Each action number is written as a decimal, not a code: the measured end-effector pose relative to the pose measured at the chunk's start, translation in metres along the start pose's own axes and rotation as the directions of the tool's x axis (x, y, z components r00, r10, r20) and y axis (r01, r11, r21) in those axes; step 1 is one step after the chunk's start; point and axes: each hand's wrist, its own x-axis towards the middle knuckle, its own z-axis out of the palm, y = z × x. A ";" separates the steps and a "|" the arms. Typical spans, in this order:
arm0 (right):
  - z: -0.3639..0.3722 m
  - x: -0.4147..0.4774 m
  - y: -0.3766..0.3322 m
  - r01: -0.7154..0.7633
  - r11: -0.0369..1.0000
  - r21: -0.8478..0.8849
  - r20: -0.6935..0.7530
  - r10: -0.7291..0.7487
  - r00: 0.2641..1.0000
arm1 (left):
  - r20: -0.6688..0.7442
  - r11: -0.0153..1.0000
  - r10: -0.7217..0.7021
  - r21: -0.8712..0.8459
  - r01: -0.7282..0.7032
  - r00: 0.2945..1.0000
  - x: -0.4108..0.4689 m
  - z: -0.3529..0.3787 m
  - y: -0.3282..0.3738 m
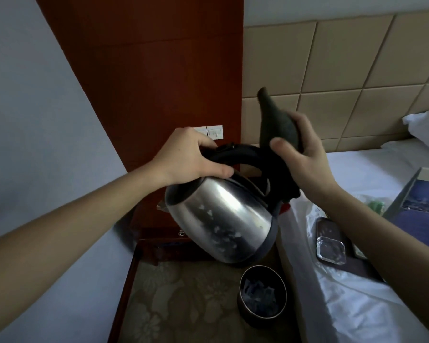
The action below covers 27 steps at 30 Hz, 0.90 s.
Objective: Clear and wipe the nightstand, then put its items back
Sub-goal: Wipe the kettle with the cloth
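Kettle [223, 219] held above the counter [183, 305], cloth [275, 120] in the other hand.
The left hand [191, 154] has its fingers wrapped round the kettle's black handle, holding it tilted in the air over a round tin [263, 293] of blue packets. The right hand [305, 154] clutches the dark grey cloth just beside the handle.

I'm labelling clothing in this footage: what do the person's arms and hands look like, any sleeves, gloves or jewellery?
The left forearm and right forearm are bare, no sleeve in view. The left hand and right hand wear no gloves; no ring, watch or bracelet shows.
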 end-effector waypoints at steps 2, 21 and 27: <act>0.007 -0.002 -0.002 0.023 0.991 -0.130 -0.026 -0.027 0.999 | -0.039 1.000 -0.010 0.016 0.010 0.999 0.000 0.003 0.003; 0.059 0.001 -0.040 0.356 0.397 -0.846 0.190 -0.400 0.897 | -0.162 0.978 -0.182 0.067 0.195 0.970 0.000 -0.009 0.010; 0.012 0.005 0.011 -0.248 0.898 -0.363 -0.045 0.250 0.967 | -0.244 0.968 -0.249 -0.091 0.234 0.937 -0.003 -0.028 0.012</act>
